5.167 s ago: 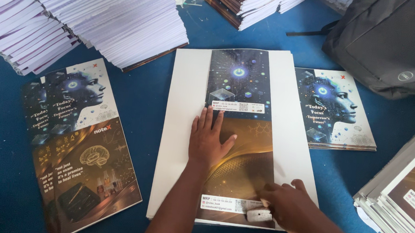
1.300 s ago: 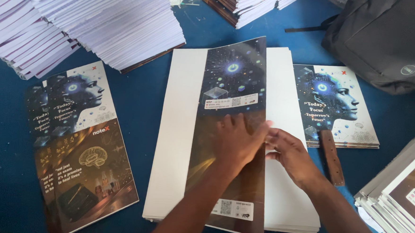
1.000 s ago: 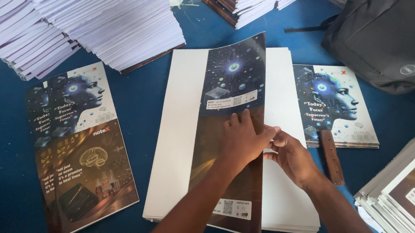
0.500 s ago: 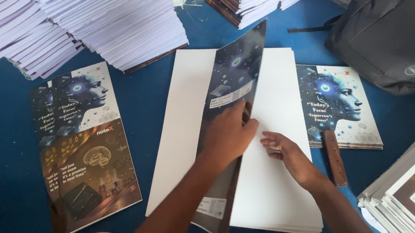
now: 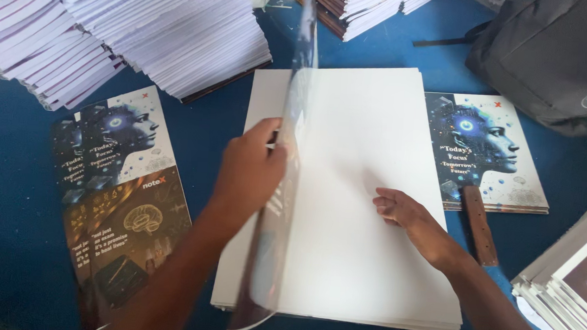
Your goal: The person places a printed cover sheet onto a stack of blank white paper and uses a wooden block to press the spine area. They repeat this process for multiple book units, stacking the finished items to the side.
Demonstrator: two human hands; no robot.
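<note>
One glossy cover sheet (image 5: 286, 185) is standing on edge mid-flip, left hand (image 5: 249, 173) fingers pinching it over the white paper stack (image 5: 362, 256), right hand (image 5: 405, 211) pressing loosely open; cover not laid flat yet.

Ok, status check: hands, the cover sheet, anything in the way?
Left hand grips cover sheet, stood on edge. Right hand flat on white paper stack. Wooden-handled tool lies right of stack, apart.

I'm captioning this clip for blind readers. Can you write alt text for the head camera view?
The left hand lifts a glossy printed cover sheet on edge over a white paper stack, where the right hand rests, on a blue surface.
</note>
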